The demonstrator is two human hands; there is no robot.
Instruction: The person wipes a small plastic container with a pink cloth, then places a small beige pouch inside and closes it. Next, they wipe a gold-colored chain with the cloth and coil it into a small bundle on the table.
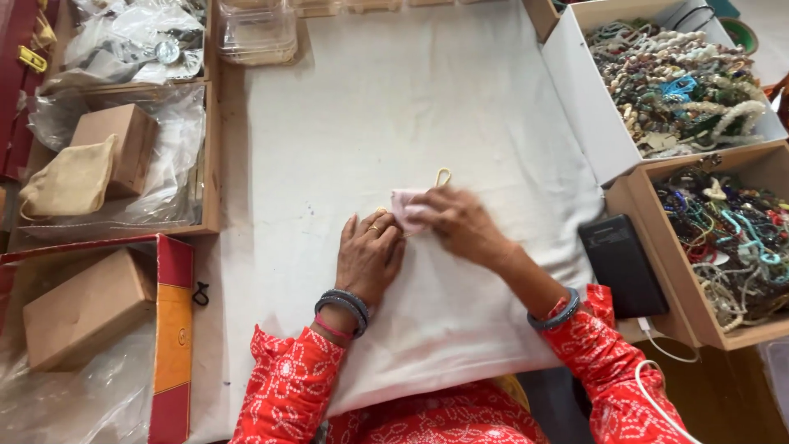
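One white cloth (394, 107) covers the worktable and takes up most of the view. Two open boxes sit at the right edge: a white box (575, 74) heaped with mixed bead strands, and below it a brown box (649, 238) of tangled beaded bracelets, too many to count. Three plain cardboard cartons lie at the left among clear plastic wrap, beside one cream drawstring bag (72, 182). One dark power bank (622, 265) rests between the cloth and the brown box. Two hands meet at mid-cloth: the left hand (370, 256) lies flat, fingers spread, while the right hand (462, 224), blurred, pinches one small pink pouch (406, 205) with a yellow cord loop. The pouch's far side is hidden by fingers.
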